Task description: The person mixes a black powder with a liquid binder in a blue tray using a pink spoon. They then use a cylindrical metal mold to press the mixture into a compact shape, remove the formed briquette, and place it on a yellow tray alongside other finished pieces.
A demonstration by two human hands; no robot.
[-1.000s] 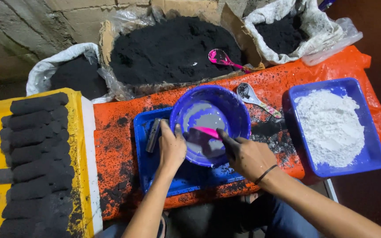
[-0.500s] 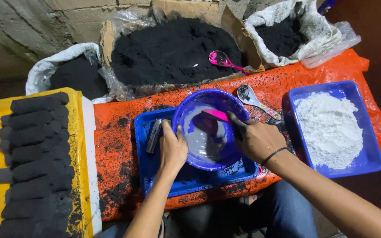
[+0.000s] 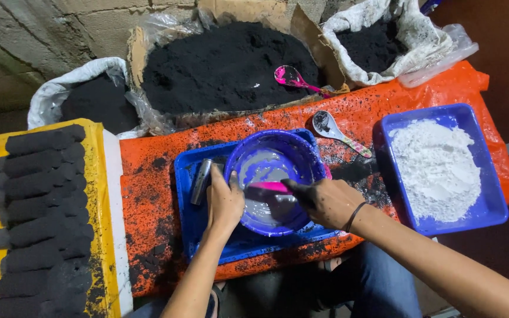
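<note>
A blue round bowl (image 3: 293,147) holding grey-white paste stands in a blue tray (image 3: 187,194) on the orange-covered table. My left hand (image 3: 225,200) grips the bowl's near left rim. My right hand (image 3: 325,202), blackened with dust, holds a pink spoon (image 3: 266,187) whose tip lies in the paste. A short metal tube (image 3: 201,181) lies in the tray just left of my left hand.
A blue tray of white powder (image 3: 437,168) sits at the right. A white spoon (image 3: 334,131) lies behind the bowl, a pink scoop (image 3: 293,78) by the box of black powder (image 3: 225,65). Sacks of black powder stand behind. Black cylinders (image 3: 36,200) are stacked on a yellow surface, left.
My right hand has swept the pink spoon around inside the bowl, from near side to far side and back to the near side. My left hand stays on the rim.
</note>
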